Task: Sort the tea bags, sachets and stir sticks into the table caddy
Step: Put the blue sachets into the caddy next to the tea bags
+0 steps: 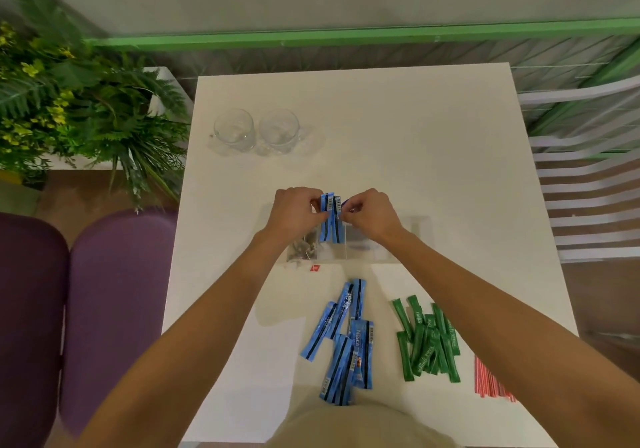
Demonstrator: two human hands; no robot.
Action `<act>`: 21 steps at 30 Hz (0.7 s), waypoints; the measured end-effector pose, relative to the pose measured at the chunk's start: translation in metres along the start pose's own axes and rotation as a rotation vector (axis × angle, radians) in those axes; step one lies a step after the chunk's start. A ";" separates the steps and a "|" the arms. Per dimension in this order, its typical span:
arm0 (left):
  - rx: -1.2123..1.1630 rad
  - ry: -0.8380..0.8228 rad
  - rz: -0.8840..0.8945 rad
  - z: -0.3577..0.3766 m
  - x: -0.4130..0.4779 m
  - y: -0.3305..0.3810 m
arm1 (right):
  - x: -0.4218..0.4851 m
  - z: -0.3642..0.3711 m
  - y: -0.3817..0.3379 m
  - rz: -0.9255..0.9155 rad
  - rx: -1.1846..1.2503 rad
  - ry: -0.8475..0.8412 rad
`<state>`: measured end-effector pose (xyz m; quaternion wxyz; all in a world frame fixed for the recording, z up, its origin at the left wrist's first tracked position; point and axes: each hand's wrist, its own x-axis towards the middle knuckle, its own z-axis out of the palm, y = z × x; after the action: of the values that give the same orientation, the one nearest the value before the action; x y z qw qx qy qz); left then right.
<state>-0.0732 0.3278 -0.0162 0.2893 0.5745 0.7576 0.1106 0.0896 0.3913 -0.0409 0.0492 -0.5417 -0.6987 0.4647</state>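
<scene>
Upright in the caddy stand 2 blue sachets — left hand and right hand pinching their tops.

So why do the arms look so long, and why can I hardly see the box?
Head view: the wide-angle lens stretches the forearms and splays the table edges; the clear caddy shows mostly as faint edges and a soft shadow; the left hand and right hand holding blue sachets look slightly soft.
</scene>
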 end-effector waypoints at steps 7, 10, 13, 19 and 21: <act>0.072 -0.095 -0.002 -0.003 0.001 -0.002 | -0.001 0.003 0.001 0.005 -0.104 0.014; 0.072 -0.090 -0.002 -0.003 0.001 -0.002 | -0.003 0.005 0.001 0.000 -0.121 0.027; 0.063 -0.050 0.001 -0.002 -0.001 -0.001 | -0.006 0.004 0.003 0.008 -0.116 0.033; 0.073 -0.035 0.028 -0.003 -0.003 0.001 | -0.015 0.001 0.004 -0.095 -0.062 0.010; 0.118 -0.053 0.048 -0.006 -0.003 0.004 | -0.015 0.002 0.000 -0.107 -0.030 0.021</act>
<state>-0.0728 0.3272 -0.0078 0.2723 0.6114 0.7408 0.0577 0.0949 0.3776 -0.0358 0.0730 -0.5089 -0.7332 0.4452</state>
